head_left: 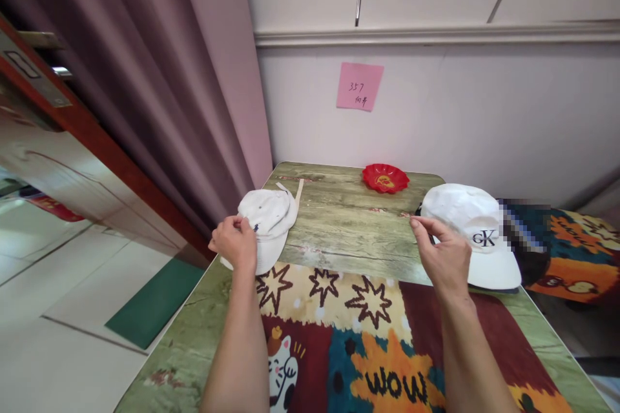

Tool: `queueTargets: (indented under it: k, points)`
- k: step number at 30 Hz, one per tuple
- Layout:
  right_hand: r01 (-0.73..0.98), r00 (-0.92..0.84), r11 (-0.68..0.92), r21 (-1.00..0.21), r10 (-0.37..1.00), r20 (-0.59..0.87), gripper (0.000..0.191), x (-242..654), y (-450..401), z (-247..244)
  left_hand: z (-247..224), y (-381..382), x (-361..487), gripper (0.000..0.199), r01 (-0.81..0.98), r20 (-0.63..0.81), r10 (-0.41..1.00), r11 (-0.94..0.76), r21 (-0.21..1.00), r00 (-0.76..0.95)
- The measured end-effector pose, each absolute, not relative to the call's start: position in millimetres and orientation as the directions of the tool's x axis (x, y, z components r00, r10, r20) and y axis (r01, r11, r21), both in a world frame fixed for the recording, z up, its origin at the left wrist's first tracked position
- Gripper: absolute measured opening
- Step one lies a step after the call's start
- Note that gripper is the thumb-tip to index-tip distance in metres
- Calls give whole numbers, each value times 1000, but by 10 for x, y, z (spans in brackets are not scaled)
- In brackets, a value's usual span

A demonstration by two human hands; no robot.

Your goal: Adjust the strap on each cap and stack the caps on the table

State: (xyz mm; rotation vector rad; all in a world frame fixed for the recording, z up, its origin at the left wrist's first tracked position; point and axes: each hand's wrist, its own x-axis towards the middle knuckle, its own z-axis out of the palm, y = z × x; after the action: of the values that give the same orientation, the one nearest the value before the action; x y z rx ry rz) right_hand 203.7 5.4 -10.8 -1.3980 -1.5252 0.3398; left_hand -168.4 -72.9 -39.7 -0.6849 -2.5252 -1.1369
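On the left of the table lies a white baseball cap (271, 213) with a small dark emblem, its brim toward me and its strap sticking out behind. My left hand (236, 242) overlaps the cap's left side, fingers curled and thumb near the fingertips; no object shows between them. A second white cap (458, 206), with black "CK" lettering, rests at the table's right edge, brim toward me. Just before its left side is my right hand (443, 251). Its thumb and forefinger meet in a pinch, and I see nothing in it. Whether either hand touches a cap is unclear.
A red scalloped dish (385, 179) stands at the back of the wood-patterned table (339, 213). A colourful mat (314, 284) covers the front. Behind is a wall with a pink note (360, 86). A purple curtain (194, 64) hangs left; a patterned seat (571, 239) is at right.
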Motion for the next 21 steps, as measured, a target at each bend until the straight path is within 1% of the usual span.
queueTargets:
  k: [2, 5, 8, 10, 12, 14, 15, 17, 19, 21]
  points:
    - [547, 142, 308, -779, 882, 449, 36, 1987, 42, -117, -315, -727, -1651, 10, 564, 481, 296, 490, 665, -825]
    - [410, 71, 300, -861, 931, 358, 36, 1863, 19, -153, -105, -735, -1511, 10, 645, 573, 304, 268, 715, -761]
    - [194, -116, 216, -957, 974, 196, 41, 1693, -30, -194, 106, -724, -1269, 12, 672, 626, 301, 72, 737, -720]
    - [58, -247, 98, -993, 966, 81, 46, 1577, -79, -208, 181, -678, -1082, 14, 603, 597, 308, -85, 793, -741]
    - [-57, -352, -56, -997, 935, -32, 53, 1476, -125, -210, 190, -598, -896, 14, 460, 526, 339, -259, 849, -780]
    - [-181, -428, -192, -965, 898, -99, 57, 1400, -151, -208, 150, -507, -713, 15, 253, 415, 409, -394, 883, -813]
    - [-259, -445, -235, -937, 890, -100, 57, 1374, -153, -207, 123, -467, -623, 16, 136, 346, 461, -428, 893, -817]
    - [-437, -436, -269, -858, 898, -60, 52, 1349, -136, -206, 66, -410, -447, 18, -66, 209, 564, -427, 902, -799]
    - [-599, -372, -250, -761, 928, -12, 48, 1363, -98, -202, 21, -390, -284, 20, -170, 126, 653, -370, 913, -747]
    - [-703, -305, -222, -675, 952, 6, 46, 1413, -48, -197, -15, -393, -149, 19, -177, 114, 734, -307, 935, -670]
